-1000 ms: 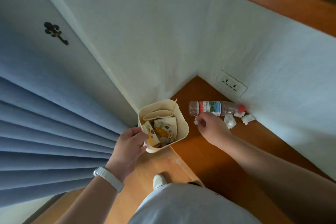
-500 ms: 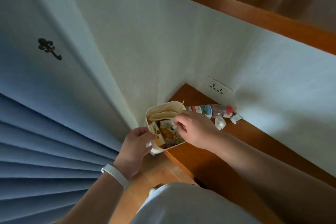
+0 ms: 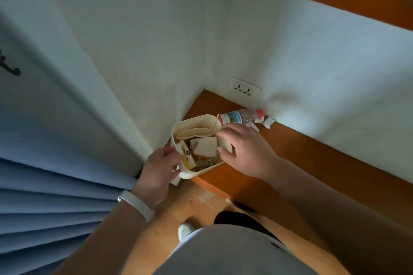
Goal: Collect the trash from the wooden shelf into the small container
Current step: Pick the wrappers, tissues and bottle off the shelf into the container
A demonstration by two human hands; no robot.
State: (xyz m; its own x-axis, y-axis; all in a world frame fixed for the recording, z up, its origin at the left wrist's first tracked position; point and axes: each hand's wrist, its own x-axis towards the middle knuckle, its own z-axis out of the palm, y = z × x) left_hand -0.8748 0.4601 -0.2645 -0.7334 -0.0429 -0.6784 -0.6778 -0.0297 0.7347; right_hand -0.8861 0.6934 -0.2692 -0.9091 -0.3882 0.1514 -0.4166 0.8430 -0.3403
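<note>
Small cream container (image 3: pixel 189 175) — rounded square, full of paper scraps and wrappers

A pleated blue curtain (image 3: pixel 44 207) hangs beside white walls (image 3: pixel 156 29), wooden floor (image 3: pixel 196 203).

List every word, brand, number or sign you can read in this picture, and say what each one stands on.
No text can be read here.
On the plastic bottle: a blue and white label, print too blurred to read.
On the wrapper in the small container: a purple mark, too small to read.
On the wall socket: no legible marking.
</note>
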